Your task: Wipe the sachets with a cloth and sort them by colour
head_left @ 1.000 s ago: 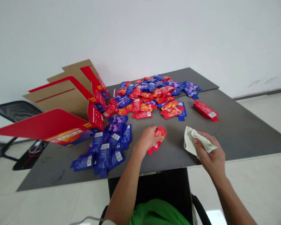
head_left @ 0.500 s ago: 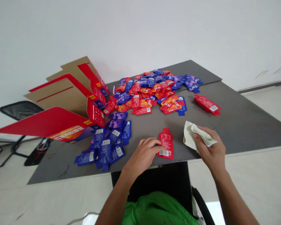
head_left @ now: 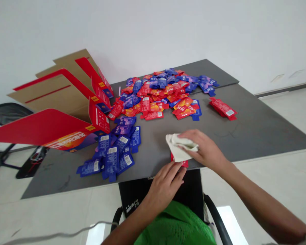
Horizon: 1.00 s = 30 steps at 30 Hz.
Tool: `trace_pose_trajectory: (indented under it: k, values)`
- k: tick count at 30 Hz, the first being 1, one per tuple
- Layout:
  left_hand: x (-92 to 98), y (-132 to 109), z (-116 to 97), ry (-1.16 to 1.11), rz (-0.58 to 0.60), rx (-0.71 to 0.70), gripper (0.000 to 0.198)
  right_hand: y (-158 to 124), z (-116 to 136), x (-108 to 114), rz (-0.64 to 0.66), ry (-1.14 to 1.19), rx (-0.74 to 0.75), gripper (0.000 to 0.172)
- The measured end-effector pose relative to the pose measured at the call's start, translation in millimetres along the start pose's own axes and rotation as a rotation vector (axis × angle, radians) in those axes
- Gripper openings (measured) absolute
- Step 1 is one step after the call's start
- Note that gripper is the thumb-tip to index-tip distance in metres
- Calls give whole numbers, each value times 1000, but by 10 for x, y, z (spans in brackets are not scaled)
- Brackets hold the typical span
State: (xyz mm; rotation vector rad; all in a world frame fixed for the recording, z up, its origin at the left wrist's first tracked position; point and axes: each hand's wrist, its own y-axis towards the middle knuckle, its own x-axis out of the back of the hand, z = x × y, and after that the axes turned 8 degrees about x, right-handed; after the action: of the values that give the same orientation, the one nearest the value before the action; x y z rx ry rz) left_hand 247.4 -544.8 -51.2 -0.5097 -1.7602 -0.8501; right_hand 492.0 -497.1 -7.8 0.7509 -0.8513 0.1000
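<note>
A folded white cloth is pinched in my right hand. The cloth lies over a red pouch near the table's front edge. Only the pouch's lower end and a bit of its left side show. My left hand rests with its fingers stretched out at the near end of that pouch, the fingertips touching it. Left of my hands, several blue pouches overlap in a loose pile, some with white barcode labels facing up.
A large mixed heap of red and blue pouches covers the back of the grey table. More red pouches lie stacked at the right. An open red cardboard box stands at the left, flaps spread wide. A black chair is below.
My right hand has moved left with the cloth, from beside the red pouch to over it. My left hand has shifted down towards the pouch's near end. The view has tilted slightly.
</note>
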Motion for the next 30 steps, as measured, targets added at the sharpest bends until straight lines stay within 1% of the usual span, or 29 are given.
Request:
trace_pose_trajectory:
  k: [1, 2, 3, 4, 5, 7, 9, 11, 13, 14, 15, 16, 18, 19, 20, 21, 23, 25, 27, 28, 30]
  values:
    - [-14, 7, 14, 0, -16, -2, 43, 10, 7, -75, 130, -3, 78, 41]
    - [-26, 16, 31, -4, -30, -2, 41, 17, -11, -146, 229, -13, 130, 42]
    - [-40, 26, 49, -15, -49, -5, 38, 28, -58, -207, 291, -33, 157, 44]
    - [-54, 34, 68, -31, -75, -13, 36, 52, -132, -250, 316, -63, 165, 44]
    - [-69, 41, 85, -49, -103, -20, 34, 92, -228, -272, 319, -101, 153, 45]
    - [-97, 48, 111, -83, -150, -29, 32, 222, -452, -247, 313, -207, 94, 44]
    - [-114, 51, 122, -105, -181, -30, 30, 375, -638, -144, 307, -308, 49, 41]
    - [-117, 54, 117, -117, -196, -22, 30, 477, -685, -14, 252, -357, 38, 40]
    - [-114, 56, 104, -127, -203, -18, 30, 466, -551, 85, 159, -340, 55, 43]
    - [-111, 57, 96, -132, -197, -16, 30, 412, -429, 108, 126, -308, 72, 44]
    - [-109, 57, 88, -139, -185, -8, 29, 332, -288, 111, 119, -268, 93, 45]
    - [-107, 57, 80, -145, -169, 5, 26, 236, -146, 95, 160, -215, 138, 46]
    - [-102, 56, 68, -154, -129, 38, 16, 40, 69, 17, 293, -108, 248, 44]
    - [-100, 57, 63, -158, -116, 51, 13, -34, 114, -34, 341, -65, 276, 43]
    - [-98, 58, 59, -162, -110, 57, 13, -79, 106, -85, 368, -39, 281, 43]
    - [-97, 60, 56, -167, -116, 55, 13, -89, 48, -129, 378, -34, 265, 43]
    - [-100, 62, 52, -178, -147, 43, 20, -7, -183, -178, 363, -86, 185, 44]
    - [-113, 61, 48, -190, -189, 39, 26, 167, -454, -158, 346, -199, 107, 42]
    - [-128, 57, 43, -202, -210, 49, 26, 339, -621, -86, 292, -296, 52, 41]
    - [-135, 56, 40, -210, -212, 58, 26, 393, -636, -42, 235, -314, 34, 41]
    - [-141, 54, 34, -226, -213, 69, 27, 405, -528, 31, 111, -283, 30, 45]
